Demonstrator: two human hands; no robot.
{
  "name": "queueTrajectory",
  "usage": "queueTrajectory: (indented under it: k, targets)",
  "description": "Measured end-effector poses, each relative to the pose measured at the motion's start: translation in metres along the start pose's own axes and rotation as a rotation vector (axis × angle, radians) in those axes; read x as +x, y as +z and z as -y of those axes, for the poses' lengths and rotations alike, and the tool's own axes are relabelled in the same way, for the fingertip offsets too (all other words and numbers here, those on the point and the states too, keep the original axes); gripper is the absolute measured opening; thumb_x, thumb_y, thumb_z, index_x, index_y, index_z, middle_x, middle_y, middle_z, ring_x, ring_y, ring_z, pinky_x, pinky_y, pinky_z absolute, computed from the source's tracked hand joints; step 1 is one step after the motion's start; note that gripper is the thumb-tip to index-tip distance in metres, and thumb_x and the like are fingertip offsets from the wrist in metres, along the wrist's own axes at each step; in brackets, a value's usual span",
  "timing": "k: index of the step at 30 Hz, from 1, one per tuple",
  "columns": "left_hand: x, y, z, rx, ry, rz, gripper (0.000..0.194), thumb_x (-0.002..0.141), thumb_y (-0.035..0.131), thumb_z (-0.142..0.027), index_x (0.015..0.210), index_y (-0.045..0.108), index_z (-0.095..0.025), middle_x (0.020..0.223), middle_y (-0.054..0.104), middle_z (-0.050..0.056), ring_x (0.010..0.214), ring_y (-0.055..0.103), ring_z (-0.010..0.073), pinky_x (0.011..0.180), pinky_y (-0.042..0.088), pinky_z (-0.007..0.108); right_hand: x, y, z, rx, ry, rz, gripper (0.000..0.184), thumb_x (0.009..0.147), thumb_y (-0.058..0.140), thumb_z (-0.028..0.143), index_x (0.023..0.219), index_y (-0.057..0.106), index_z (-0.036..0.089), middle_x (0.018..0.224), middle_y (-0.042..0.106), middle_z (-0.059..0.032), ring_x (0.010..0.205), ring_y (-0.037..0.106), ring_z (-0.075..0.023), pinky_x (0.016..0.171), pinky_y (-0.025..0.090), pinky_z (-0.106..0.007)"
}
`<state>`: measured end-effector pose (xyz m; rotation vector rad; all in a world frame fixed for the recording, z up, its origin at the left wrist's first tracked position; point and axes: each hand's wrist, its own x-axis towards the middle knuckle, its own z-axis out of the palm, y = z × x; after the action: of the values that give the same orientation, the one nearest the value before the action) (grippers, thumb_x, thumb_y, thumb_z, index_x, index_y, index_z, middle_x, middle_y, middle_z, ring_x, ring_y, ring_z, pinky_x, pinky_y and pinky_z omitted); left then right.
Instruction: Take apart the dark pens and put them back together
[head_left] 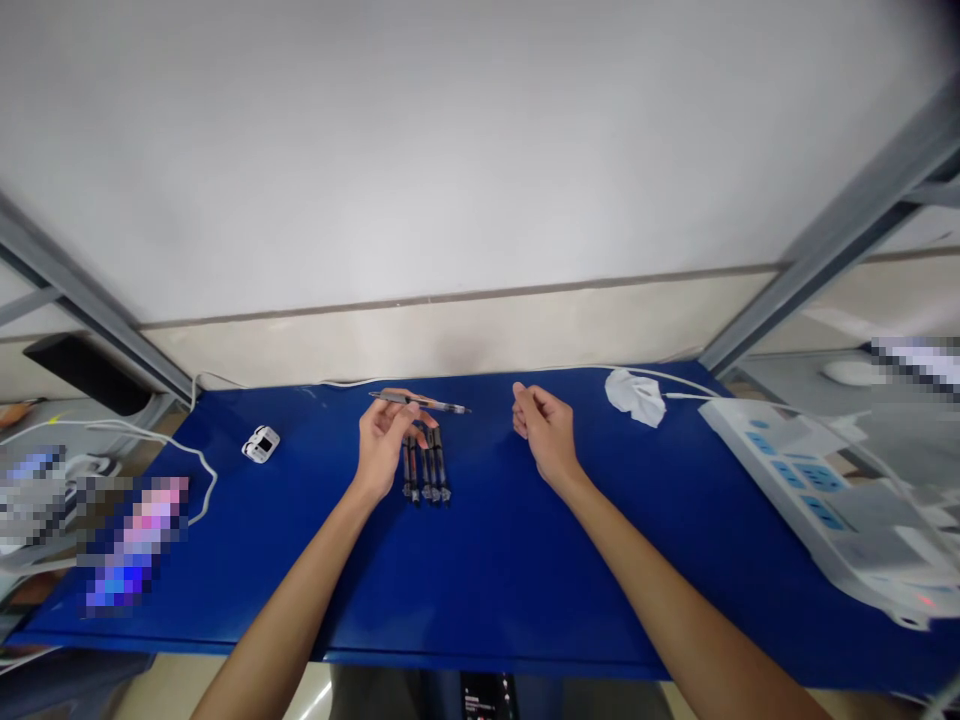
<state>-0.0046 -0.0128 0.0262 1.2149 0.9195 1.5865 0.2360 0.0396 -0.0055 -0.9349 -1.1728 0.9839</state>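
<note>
My left hand (384, 440) holds a pen (420, 402) level above the blue table (480, 560), gripped between thumb and fingers. Just below and right of that hand, three dark pens (427, 470) lie side by side on the table, tips toward me. My right hand (544, 428) hovers to the right of them, fingers loosely curled, holding nothing and touching nothing.
A small white device (261, 443) sits at the left with a white cable (161, 440). A crumpled white face mask (636, 395) lies at the back right. A white power strip (817, 500) with blue switches runs along the right edge. Grey shelf struts flank both sides.
</note>
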Motion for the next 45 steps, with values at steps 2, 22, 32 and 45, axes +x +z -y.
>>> queueTrajectory:
  k: [2,22,32,45]
  targets:
    - [0.0,0.0,0.0,0.008,-0.004,0.02,0.032,0.092,0.076,-0.048,0.103,0.068,-0.02,0.102,0.077,0.01,0.078,0.074,0.0197,0.054,0.058,0.028,-0.002,0.001,0.003,-0.003,-0.006,0.009,0.053,0.095,0.071,0.06,0.067,0.047,0.023,0.06,0.041,0.0042,0.05,0.038,-0.0108,0.045,0.029,-0.028]
    - [0.002,-0.001,0.009,0.127,-0.009,0.071,0.034,0.093,0.075,-0.049,0.112,0.071,-0.021,0.114,0.08,0.013,0.099,0.078,0.0238,0.082,0.064,0.037,-0.022,0.014,0.011,-0.52,-0.269,0.573,0.026,0.111,0.049,0.041,0.117,0.07,0.028,0.091,0.072,-0.0033,0.074,0.063,-0.0192,0.071,0.043,-0.029]
    - [0.002,-0.002,0.013,0.109,0.005,0.048,0.043,0.086,0.083,-0.047,0.116,0.063,-0.023,0.12,0.078,0.011,0.101,0.077,0.0225,0.079,0.064,0.034,-0.022,0.014,0.009,-0.533,-0.282,0.576,0.022,0.109,0.051,0.039,0.104,0.068,0.027,0.084,0.067,-0.0014,0.07,0.057,-0.0178,0.069,0.041,-0.029]
    - [0.008,-0.014,0.02,0.296,0.015,0.228,0.047,0.082,0.086,-0.045,0.123,0.075,-0.025,0.124,0.077,0.01,0.104,0.074,0.0241,0.084,0.062,0.036,-0.021,0.012,0.013,-0.643,-0.342,0.597,0.024,0.111,0.045,0.039,0.111,0.065,0.026,0.103,0.074,-0.0064,0.084,0.067,-0.0213,0.075,0.049,-0.032]
